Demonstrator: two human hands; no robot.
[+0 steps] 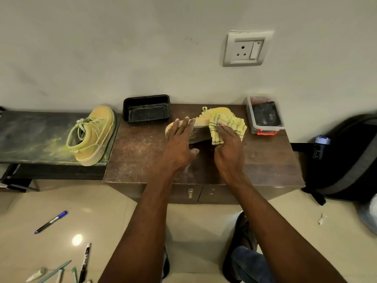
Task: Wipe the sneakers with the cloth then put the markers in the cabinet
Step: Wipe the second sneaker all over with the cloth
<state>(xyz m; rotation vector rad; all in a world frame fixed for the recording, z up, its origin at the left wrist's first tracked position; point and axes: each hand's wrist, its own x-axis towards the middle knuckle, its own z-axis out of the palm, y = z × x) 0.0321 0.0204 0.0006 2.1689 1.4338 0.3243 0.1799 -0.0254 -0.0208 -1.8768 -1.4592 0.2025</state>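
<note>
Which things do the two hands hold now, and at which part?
The left hand steadies the sneaker on its toe end with straight fingers. The right hand presses the cloth flat against the sneaker's heel side. Neither curls into a grip.

Yellow sneaker lying on brown tabletop [201, 119] mostly hidden under hands, checked yellow cloth [228, 124]. Markers on floor [84, 262] cut off at bottom edge.
</note>
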